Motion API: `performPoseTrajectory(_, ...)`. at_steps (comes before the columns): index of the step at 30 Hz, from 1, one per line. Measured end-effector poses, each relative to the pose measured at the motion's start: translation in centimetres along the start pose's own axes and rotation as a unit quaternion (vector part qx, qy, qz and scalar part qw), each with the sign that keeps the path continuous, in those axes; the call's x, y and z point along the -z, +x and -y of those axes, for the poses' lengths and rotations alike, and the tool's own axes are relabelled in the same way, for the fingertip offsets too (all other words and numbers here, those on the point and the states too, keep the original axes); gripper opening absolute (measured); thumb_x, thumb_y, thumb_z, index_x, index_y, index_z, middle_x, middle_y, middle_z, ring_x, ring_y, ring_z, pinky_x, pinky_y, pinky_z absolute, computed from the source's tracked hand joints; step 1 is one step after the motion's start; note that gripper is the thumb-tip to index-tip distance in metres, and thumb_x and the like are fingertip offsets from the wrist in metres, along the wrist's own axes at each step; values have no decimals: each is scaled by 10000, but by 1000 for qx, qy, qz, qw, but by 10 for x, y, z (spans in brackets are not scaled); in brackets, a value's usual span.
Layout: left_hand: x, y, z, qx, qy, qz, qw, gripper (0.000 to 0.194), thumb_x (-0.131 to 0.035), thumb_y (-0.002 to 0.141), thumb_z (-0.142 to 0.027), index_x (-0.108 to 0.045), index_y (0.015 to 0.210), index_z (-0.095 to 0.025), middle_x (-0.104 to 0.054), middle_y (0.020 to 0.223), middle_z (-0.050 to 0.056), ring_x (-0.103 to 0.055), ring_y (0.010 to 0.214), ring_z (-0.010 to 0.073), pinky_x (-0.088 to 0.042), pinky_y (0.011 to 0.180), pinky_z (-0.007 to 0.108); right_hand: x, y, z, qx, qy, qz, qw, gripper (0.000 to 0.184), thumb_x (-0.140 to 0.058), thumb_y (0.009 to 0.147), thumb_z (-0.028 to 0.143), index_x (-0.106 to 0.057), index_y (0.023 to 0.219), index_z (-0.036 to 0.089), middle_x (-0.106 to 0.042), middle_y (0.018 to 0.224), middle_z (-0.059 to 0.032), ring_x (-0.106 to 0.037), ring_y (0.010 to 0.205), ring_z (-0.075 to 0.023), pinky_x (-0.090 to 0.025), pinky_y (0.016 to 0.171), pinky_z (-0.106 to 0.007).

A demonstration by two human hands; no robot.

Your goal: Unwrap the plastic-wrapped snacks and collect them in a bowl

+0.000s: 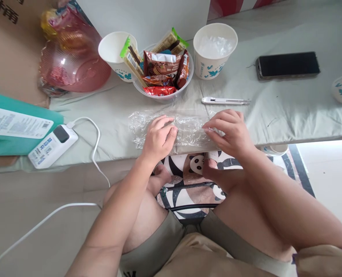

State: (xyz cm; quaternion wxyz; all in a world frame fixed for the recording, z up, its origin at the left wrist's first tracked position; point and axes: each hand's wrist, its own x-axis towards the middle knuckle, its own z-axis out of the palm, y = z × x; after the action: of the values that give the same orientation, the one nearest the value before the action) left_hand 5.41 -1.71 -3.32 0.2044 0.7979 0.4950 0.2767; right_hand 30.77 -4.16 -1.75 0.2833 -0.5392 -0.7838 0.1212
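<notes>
Plastic wrap (188, 125): colourless. Worktop (300, 111): plain pale grey-green. Paper cups (210, 65): white, teal leaf print. Phone (288, 64): black. Jug (29, 110): teal; label (18, 121) white. Ribbed bowl (73, 71): translucent pink. Mat (185, 165): black-and-white pandas on brown.

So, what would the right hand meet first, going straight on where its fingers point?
The right hand would likely meet the clear plastic first, then the left hand; exact depth is unclear.

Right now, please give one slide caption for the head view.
Left hand and right hand touch crinkled clear plastic near a snack-filled bowl.
</notes>
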Motion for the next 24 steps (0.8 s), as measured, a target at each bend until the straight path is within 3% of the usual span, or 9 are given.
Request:
performPoseTrajectory(5,-1,0,0,-3,13,2,1000,408,-443,1037,-389,-784,906,-208,-750,1267,93,-603,1325,303,-454,1159,530,-2,0,3,13,8,-18,1000,218,-557,979,369,-750,1032,282,-745,1037,-62,-635,989,-262,-382,919,-450)
performPoseTrajectory(9,0,0,0,-16,30,1,999,460,-406,1052,-394,-793,917,-186,-753,1260,109,-610,1315,309,-473,1141,531,-3,1,1,52,34,-10,998,277,-526,1019,343,-731,855,253,-770,882,-32,-675,930,-236,-399,896,-434)
performPoseTrajectory(14,1,0,-1,-15,43,13,999,456,-393,1054,-382,-786,938,-182,-741,1269,106,-602,1324,298,-470,1154,528,-3,0,-2,90,70,-64,991,315,-543,1014,321,-710,761,234,-767,785,-20,-700,855,-217,-425,860,-418)
performPoseTrajectory(19,-1,-2,-3,-20,70,13,997,263,-664,914,-375,-754,1105,-220,-724,1281,88,-577,1358,323,-454,1182,531,-3,-1,-4,42,95,-106,989,198,-571,966,234,-757,896,243,-762,815,-31,-695,794,-206,-468,796,-391)
performPoseTrajectory(24,-3,-2,-2,-31,89,13,995,304,-637,930,-295,-746,1207,-231,-715,1290,81,-572,1360,318,-454,1185,518,-1,-1,-3,19,113,-122,986,222,-556,925,170,-757,885,254,-731,814,-36,-683,791,-208,-504,791,-398)
